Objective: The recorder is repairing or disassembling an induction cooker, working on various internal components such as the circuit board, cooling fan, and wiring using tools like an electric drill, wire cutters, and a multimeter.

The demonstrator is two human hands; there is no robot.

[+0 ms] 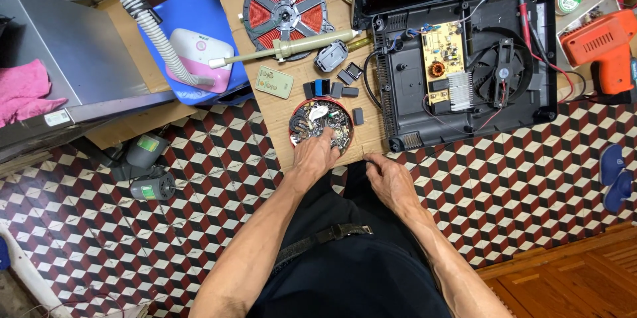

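My left hand (314, 157) reaches into a round red bowl (296, 138) full of several small metal parts and screws; its fingers dig among them, and what they grip is hidden. My right hand (390, 180) rests low by the cardboard's front edge, fingers curled, pinching what looks like a thin small piece I cannot make out. Just beyond lies an opened black induction cooker base (464, 66) with a yellow circuit board (443, 52), heat sink and fan (501, 72).
A red coil disc (285, 9), a desoldering pump (292, 49), a small remote (274, 81) and several black parts lie on cardboard. An orange drill (600, 46) sits right, small motors (149, 172) left. A blue lid with a pink device (199, 56) lies at the back left.
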